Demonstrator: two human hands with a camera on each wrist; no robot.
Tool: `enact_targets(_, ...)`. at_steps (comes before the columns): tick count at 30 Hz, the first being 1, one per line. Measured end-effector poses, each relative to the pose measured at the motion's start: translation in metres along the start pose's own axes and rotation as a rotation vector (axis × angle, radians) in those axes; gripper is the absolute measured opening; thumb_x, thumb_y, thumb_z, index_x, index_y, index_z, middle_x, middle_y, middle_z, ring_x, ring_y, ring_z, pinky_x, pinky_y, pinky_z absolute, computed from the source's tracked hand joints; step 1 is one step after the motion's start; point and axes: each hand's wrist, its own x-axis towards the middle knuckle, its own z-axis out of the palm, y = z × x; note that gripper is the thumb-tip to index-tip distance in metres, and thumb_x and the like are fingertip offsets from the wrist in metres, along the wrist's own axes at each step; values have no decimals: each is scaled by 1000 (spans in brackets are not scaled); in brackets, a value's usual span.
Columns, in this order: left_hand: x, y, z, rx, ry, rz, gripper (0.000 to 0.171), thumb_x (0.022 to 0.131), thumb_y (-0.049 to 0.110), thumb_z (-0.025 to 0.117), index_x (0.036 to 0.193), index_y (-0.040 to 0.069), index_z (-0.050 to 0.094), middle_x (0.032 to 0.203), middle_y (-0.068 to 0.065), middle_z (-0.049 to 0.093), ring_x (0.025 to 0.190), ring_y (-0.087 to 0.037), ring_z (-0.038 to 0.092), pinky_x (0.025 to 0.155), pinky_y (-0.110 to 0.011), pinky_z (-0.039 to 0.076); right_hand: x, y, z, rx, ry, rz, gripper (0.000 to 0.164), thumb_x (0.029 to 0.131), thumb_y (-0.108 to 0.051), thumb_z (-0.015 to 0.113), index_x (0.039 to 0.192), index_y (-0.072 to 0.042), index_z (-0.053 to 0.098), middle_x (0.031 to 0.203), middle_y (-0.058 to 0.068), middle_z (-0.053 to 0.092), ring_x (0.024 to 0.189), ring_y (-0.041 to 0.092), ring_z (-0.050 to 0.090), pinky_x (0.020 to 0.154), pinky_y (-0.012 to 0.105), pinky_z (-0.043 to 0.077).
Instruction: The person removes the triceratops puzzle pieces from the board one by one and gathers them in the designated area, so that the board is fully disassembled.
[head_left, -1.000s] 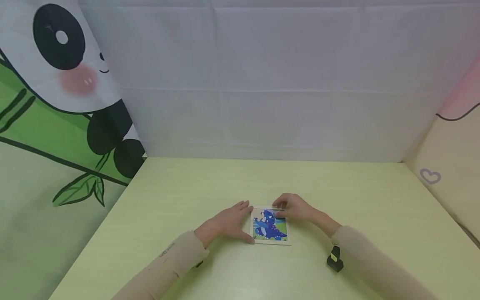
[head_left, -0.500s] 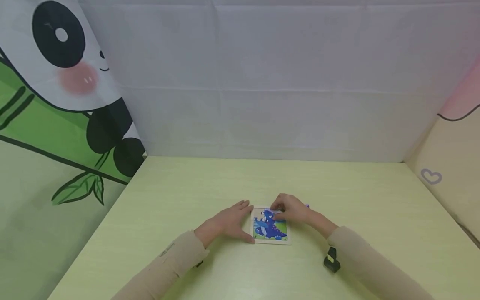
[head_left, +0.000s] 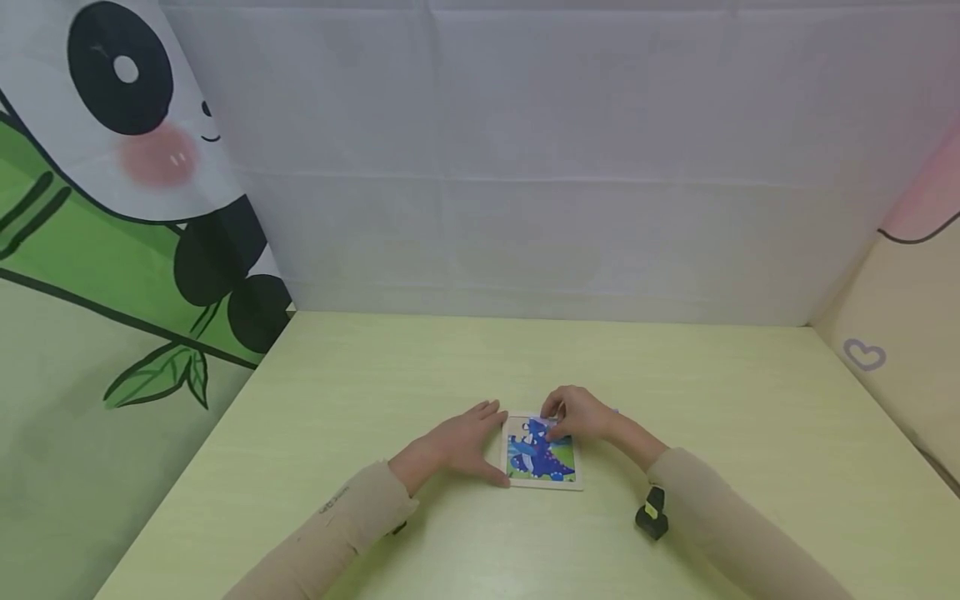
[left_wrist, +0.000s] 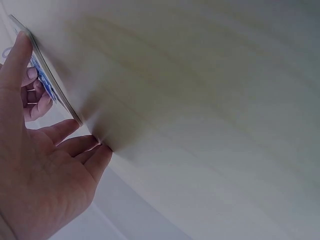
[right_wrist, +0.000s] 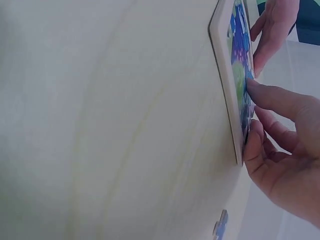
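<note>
A small jigsaw puzzle (head_left: 536, 467) with a blue dinosaur picture lies flat on the table in a pale wooden frame (right_wrist: 228, 95). My left hand (head_left: 467, 442) is spread along its left side, thumb at the near corner and forefinger at the far one. The left wrist view shows these fingers nearly straight against the frame edge. Over the puzzle's far right part, my right hand (head_left: 585, 414) pinches a puzzle piece (right_wrist: 247, 114) between thumb and curled fingers. Those fingers mostly hide the piece and the puzzle's far right corner.
One loose puzzle piece (right_wrist: 220, 226) lies on the table beyond the right hand, mostly hidden behind the wrist in the head view. A pale wall (head_left: 480, 167) rises at the table's back edge. Printed panels stand left and right. A black wrist camera (head_left: 652, 514) hangs under the right sleeve.
My right hand has shifted slightly left over the puzzle, its wrist and sleeve drawing left too. A bit of the loose piece now shows behind the wrist. The left hand stays still.
</note>
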Motion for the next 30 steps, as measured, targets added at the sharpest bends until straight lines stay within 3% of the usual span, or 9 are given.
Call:
enact_targets(10, -3, 1, -2, 9, 5, 6, 99, 67, 61, 68, 142, 8, 30, 149, -12, 21, 137, -28, 17, 107, -43, 26, 0, 0, 3, 52, 9, 4, 26, 69, -1, 76, 92, 0, 64, 80, 2, 59, 71, 12, 52, 64, 21, 48)
enact_targets(19, -2, 0, -2, 7, -4, -2, 100, 66, 61, 68, 142, 9, 30, 149, -11, 21, 137, -27, 16, 108, -43, 26, -4, -5, 3, -93, 19, -93, 24, 74, -4, 73, 95, -3, 62, 84, 1, 58, 78, 13, 53, 71, 24, 49)
enact_targets(30, -3, 0, -2, 0, -3, 1, 100, 66, 62, 68, 142, 9, 29, 149, -11, 20, 137, -27, 15, 108, -44, 25, -9, -8, 3, -74, 22, -101, 26, 75, -2, 71, 100, 3, 64, 85, 5, 60, 75, 14, 54, 65, 20, 49)
